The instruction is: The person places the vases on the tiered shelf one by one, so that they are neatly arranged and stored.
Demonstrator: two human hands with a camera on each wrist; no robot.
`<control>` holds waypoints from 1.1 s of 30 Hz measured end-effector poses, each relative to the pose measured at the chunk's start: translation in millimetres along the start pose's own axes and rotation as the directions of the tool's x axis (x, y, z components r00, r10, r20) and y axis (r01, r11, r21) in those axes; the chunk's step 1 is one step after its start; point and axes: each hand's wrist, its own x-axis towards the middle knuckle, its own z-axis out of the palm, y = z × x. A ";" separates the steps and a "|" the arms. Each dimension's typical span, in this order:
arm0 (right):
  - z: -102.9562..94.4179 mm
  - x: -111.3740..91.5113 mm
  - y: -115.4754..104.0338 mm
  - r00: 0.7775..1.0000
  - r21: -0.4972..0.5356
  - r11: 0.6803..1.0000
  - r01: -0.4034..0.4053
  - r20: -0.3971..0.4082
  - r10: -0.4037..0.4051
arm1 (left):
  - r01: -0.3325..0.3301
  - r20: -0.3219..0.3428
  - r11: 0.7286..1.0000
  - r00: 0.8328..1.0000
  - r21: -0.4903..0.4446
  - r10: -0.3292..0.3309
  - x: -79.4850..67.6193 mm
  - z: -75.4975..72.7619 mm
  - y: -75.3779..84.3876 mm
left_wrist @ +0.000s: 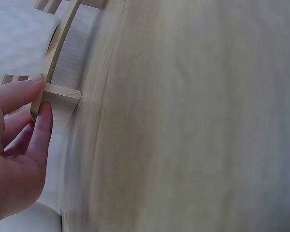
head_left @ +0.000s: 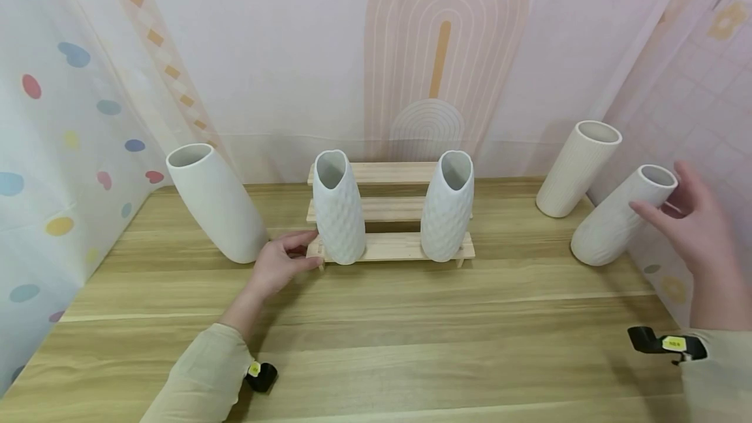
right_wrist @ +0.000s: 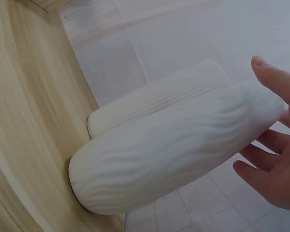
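My left hand [head_left: 281,262] pinches the left end of the lowest step of a wooden tiered stand [head_left: 392,247]. Close up in the left wrist view, thumb and fingers of the left hand [left_wrist: 19,150] lie on either side of the slat. Two white dimpled vases, a left one [head_left: 339,220] and a right one [head_left: 444,220], stand upright on that step. Around the top of a white wavy-textured vase [head_left: 613,224] is my right hand [head_left: 696,220], thumb and fingers spread apart. The right wrist view shows its thumb [right_wrist: 275,79] off the wavy vase [right_wrist: 164,150].
A ribbed white vase [head_left: 572,175] stands behind the wavy one at the right. Left of the stand is a tall smooth white vase [head_left: 220,207], close by my left hand. Patterned cloth [head_left: 282,51] hangs behind and beside the wooden table [head_left: 376,344].
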 end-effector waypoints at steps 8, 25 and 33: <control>-2.4 13.1 1.1 0.999 -0.048 0.998 0.027 0.026 -0.026 | 0.004 -0.005 1.000 1.000 -0.006 -0.004 -2.2 -1.7 2.6; -8.0 13.2 -10.3 0.997 -0.156 0.986 0.051 0.068 -0.040 | 0.002 0.000 1.000 1.000 0.004 -0.002 -2.6 -1.9 2.8; -7.1 8.0 -26.3 0.993 -0.291 0.953 0.079 0.104 -0.051 | 0.009 -0.001 1.000 1.000 0.005 -0.009 -2.8 -1.8 3.4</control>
